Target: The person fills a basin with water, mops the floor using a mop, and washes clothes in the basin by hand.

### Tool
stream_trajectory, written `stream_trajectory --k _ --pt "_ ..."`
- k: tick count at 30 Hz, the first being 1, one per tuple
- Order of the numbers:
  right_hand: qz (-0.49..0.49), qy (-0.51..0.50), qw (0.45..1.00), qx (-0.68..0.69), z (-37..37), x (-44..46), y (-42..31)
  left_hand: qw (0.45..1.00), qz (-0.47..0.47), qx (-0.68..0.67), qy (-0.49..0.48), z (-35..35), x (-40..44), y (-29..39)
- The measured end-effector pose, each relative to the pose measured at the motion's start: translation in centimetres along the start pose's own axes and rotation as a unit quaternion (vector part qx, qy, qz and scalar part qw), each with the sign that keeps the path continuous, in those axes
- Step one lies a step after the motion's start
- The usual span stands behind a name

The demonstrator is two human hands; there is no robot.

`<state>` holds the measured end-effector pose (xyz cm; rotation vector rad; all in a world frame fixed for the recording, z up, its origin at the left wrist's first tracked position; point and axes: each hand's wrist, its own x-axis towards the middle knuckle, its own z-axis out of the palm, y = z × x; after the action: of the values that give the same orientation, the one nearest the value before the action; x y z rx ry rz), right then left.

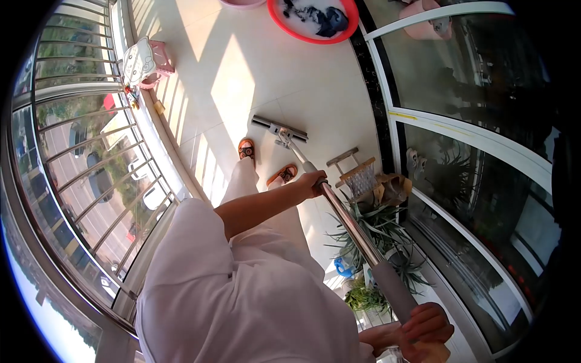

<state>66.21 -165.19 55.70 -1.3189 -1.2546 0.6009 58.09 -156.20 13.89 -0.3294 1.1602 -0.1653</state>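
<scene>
A long-handled mop point(353, 228) slants across the view, with its wide flat head point(279, 128) resting on the tiled floor just beyond my feet. My left hand point(311, 184) is closed around the metal pole, fairly low, near a grey sleeve. At the upper end, my right hand point(425, 330) wraps around the thick grey grip point(393, 291); part of that hand is cut off by the lower frame edge. Two brown sandals point(246, 149) are on my feet, close to the mop head.
A red basin point(313, 40) with sudsy water and dark cloth stands at the far end. On the left, a pink stool point(161, 63) is beside the railing point(91, 130). Right of the pole are a small wooden-framed washboard-like item point(358, 177), spiky potted plants point(369, 227) and glass sliding doors point(478, 130).
</scene>
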Motion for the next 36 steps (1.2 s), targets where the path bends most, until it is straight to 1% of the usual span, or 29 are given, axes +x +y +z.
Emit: stream_trajectory --k 1,3,4,6,7,10,12,14,16,17,18,20,21,23,24,25,26,27,28,29,30,31,32,33,36 --pt "0.017 -0.030 0.999 0.031 0.0 1.0 0.3 0.999 -0.006 -0.038 -0.012 -1.1 -0.6 0.6" --pt "-0.032 -0.097 0.992 0.074 0.4 3.2 1.1 0.993 -0.018 -0.112 -0.038 -2.9 -1.8 1.9" --pt "-0.057 -0.125 0.986 0.094 0.4 4.0 1.2 0.989 0.006 -0.137 -0.063 -3.7 -2.6 2.4" --pt "-0.048 -0.218 0.967 0.124 -0.2 5.5 0.7 0.974 0.050 -0.190 -0.108 -5.3 -4.5 2.8" --pt "-0.044 -0.265 0.953 0.139 -0.1 6.0 0.7 0.962 0.063 -0.212 -0.161 -6.2 -5.7 3.7" --pt "-0.088 -0.262 0.954 0.114 3.1 6.8 1.8 0.914 0.145 -0.317 -0.209 -8.8 -8.9 8.1" --pt "-0.066 -0.165 0.978 0.113 5.9 5.6 3.9 0.884 0.206 -0.366 -0.205 -10.3 -10.3 12.0" --pt "-0.042 -0.064 0.992 0.098 9.1 4.3 6.5 0.847 0.247 -0.400 -0.250 -13.2 -9.0 16.6" --pt "-0.034 -0.116 0.980 0.157 12.2 5.2 10.0 0.833 0.319 -0.388 -0.233 -15.9 -8.6 20.9" --pt "-0.022 -0.113 0.980 0.160 14.1 5.2 11.7 0.846 0.338 -0.365 -0.193 -17.3 -8.3 23.0" --pt "-0.006 -0.109 0.981 0.162 15.9 4.7 13.3 0.858 0.354 -0.340 -0.151 -19.0 -7.8 24.8" --pt "0.001 -0.081 0.980 0.182 18.1 2.4 16.6 0.908 0.365 -0.207 0.001 -22.8 -5.7 28.6" --pt "0.005 -0.087 0.981 0.175 17.8 2.2 16.8 0.925 0.342 -0.163 0.037 -22.6 -5.4 29.0" --pt "0.013 -0.089 0.982 0.166 17.0 1.1 15.9 0.947 0.292 -0.068 0.115 -22.8 -5.5 29.1" --pt "0.022 -0.062 0.987 0.148 16.6 0.7 15.3 0.947 0.286 -0.067 0.132 -22.0 -5.0 28.2" --pt "0.033 -0.039 0.990 0.130 15.7 0.0 14.2 0.948 0.280 -0.086 0.127 -22.5 -2.1 27.5" --pt "0.043 -0.031 0.992 0.119 14.5 -0.5 12.9 0.948 0.283 -0.076 0.123 -21.4 -1.6 25.2" --pt "0.050 -0.021 0.993 0.109 13.2 -0.9 11.5 0.953 0.275 -0.050 0.118 -19.5 -2.8 22.3" --pt "0.067 -0.045 0.991 0.103 11.6 -1.2 9.6 0.955 0.267 -0.078 0.107 -17.6 -3.5 19.2" --pt "0.093 -0.036 0.993 0.062 10.0 -1.3 7.3 0.955 0.263 -0.103 0.086 -15.8 -3.9 16.2" --pt "0.104 -0.046 0.992 0.059 8.4 -1.2 5.5 0.963 0.247 -0.103 0.043 -15.0 -2.2 13.6" --pt "0.100 -0.025 0.994 0.030 7.8 -0.7 3.6 0.968 0.221 -0.113 0.031 -14.0 -0.3 11.3" --pt "0.096 -0.001 0.995 0.026 6.7 -0.6 2.4 0.971 0.211 -0.104 0.038 -12.1 -2.6 9.3" --pt "0.092 -0.003 0.996 0.013 6.2 0.0 1.6 0.975 0.182 -0.131 0.004 -11.7 -0.9 8.0" --pt "0.001 -0.188 0.978 0.090 8.3 6.2 1.2 0.965 0.176 -0.194 -0.022 -10.7 -3.3 7.4"
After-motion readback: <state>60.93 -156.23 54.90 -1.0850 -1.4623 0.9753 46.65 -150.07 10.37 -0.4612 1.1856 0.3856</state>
